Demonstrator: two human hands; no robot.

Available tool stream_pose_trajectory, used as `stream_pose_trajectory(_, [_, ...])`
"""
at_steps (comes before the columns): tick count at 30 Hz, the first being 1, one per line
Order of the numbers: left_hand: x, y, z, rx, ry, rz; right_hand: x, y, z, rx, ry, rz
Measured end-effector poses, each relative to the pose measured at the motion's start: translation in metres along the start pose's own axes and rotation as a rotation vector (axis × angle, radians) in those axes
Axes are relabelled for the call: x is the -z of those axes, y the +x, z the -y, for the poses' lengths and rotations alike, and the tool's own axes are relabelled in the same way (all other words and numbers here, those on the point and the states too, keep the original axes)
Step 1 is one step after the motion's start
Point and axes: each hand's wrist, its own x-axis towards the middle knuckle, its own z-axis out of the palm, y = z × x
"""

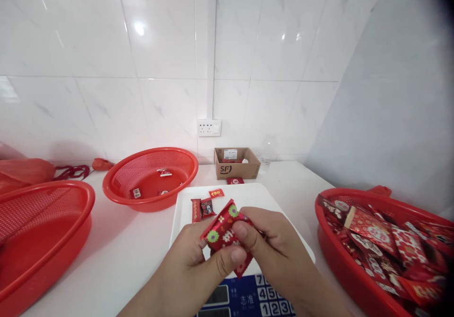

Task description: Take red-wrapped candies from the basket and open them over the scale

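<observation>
Between my two hands is a red snack packet with green flowers and white lettering, held above a white scale tray. My left hand grips its lower left side, the thumb lying across the front. My right hand pinches the upper right side with thumb and fingers. Behind the packet, a narrow red packet, a dark red packet and a small red-orange packet lie on the tray. The scale's blue keypad panel shows below my hands, partly covered by them.
At the right stands a red basket full of red packets. A red basket at the back left holds several small packets; another red basket is at the far left. A cardboard box sits by the wall, with a red packet before it.
</observation>
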Motion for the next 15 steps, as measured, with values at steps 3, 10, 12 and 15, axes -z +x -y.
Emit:
stream_pose_trajectory(3, [0.000, -0.001, -0.002, 0.011, 0.068, -0.023, -0.002, 0.000, -0.001, -0.020, 0.075, 0.021])
stream_pose_trajectory(10, [0.000, -0.008, -0.008, -0.050, 0.197, -0.064, -0.002, 0.002, 0.002, -0.024, 0.366, 0.095])
stream_pose_trajectory(12, [-0.001, -0.010, -0.008, -0.078, 0.207, -0.108, -0.002, 0.002, 0.004, -0.008, 0.480, 0.149])
stream_pose_trajectory(15, [-0.002, -0.012, -0.007, -0.093, 0.149, -0.152, -0.001, 0.002, 0.006, -0.005, 0.589, 0.258])
